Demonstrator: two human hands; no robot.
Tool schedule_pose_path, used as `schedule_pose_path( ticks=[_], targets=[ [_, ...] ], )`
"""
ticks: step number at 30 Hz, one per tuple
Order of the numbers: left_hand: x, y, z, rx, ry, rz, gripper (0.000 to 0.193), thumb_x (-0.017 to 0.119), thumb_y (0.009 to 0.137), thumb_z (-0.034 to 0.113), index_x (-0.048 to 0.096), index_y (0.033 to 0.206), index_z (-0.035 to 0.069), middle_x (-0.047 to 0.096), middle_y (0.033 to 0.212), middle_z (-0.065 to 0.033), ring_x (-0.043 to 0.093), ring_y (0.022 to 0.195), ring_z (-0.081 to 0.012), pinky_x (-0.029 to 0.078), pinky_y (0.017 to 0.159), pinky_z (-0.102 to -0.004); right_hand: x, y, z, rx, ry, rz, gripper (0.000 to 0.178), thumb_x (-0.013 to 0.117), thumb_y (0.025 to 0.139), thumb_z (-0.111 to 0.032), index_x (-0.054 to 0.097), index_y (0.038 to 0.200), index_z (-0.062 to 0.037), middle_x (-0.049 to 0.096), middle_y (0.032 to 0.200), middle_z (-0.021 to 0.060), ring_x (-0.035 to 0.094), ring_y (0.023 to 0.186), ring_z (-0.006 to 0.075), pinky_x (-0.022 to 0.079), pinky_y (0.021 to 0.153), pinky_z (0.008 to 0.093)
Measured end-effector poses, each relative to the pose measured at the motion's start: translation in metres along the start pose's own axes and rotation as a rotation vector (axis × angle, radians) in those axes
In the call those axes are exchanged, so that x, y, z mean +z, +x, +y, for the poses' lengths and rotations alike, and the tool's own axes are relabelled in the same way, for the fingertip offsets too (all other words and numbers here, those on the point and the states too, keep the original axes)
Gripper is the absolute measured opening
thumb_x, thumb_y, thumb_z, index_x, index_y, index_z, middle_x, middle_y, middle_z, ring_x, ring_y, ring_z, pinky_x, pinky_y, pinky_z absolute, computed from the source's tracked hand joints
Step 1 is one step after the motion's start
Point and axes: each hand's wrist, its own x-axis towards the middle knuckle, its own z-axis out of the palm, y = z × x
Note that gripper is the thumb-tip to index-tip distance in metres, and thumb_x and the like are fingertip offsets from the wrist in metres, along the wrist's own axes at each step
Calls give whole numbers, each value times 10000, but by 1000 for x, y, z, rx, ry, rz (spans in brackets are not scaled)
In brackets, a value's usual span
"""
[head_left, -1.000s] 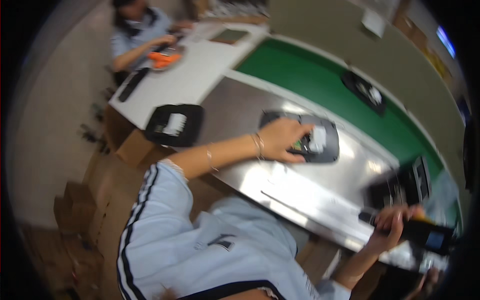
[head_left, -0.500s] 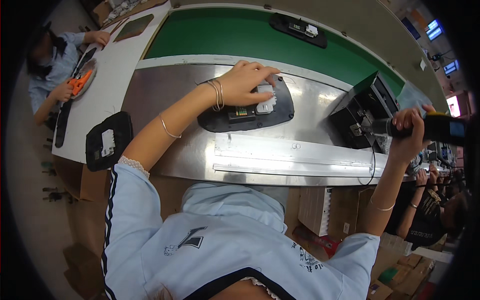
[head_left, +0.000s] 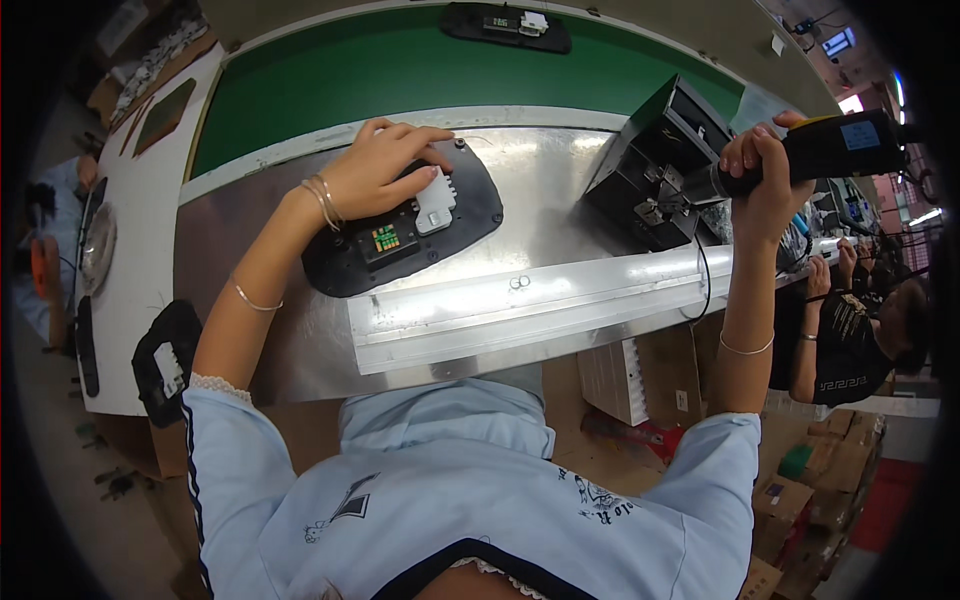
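Note:
My left hand (head_left: 375,172) lies over a black oval panel (head_left: 475,200) on the metal bench, fingers stretched out and thumb beside a white plastic block (head_left: 434,206). Next to that block, a small dark module (head_left: 388,242) with a green and gold contact area sits on the panel. My right hand (head_left: 766,182) is wrapped round a black electric screwdriver (head_left: 845,148), held sideways. Its front end reaches the metal fitting on a black box (head_left: 660,155); the bit's exact contact cannot be made out.
Metal rails (head_left: 540,300) run along the bench's near edge. Beyond it is a green conveyor belt (head_left: 400,85) carrying a similar panel (head_left: 506,27). Another black panel (head_left: 165,365) lies at the left. People work on both sides. A cable hangs by the box.
The whole view has turned, so the bench and panel appear farther left. My left hand stays on the panel, and the screwdriver remains at the box in my right hand.

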Motion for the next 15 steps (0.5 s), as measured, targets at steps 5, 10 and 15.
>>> schedule_pose_path(
  ticks=[5, 10, 15],
  targets=[
    [-3, -21, 10, -105, 139, 44, 457, 503, 953, 318, 469, 1346, 86, 698, 1099, -54, 519, 1193, -240, 215, 1106, -448, 6, -6, 17, -4, -27, 44, 236, 573, 837, 31, 484, 1045, -38, 451, 652, 41, 471, 521, 143, 406, 531, 298],
    [9, -33, 33, -176, 150, 120, 572, 629, 829, 528, 596, 1259, 151, 644, 1181, -114, 508, 1224, -280, 170, 1118, -502, 5, -5, 13, 74, 10, 22, 192, 577, 842, 30, 477, 981, -57, 447, 653, 32, 438, 494, 126, 396, 516, 287],
    [25, -37, 37, -270, 111, 236, 634, 697, 734, 560, 619, 1238, 182, 668, 1121, -90, 528, 1197, -257, 196, 1090, -546, 29, -21, -1, 112, 26, -60, 233, 533, 846, 3, 470, 1064, -49, 397, 615, 17, 414, 485, 122, 383, 507, 282]
  ],
)
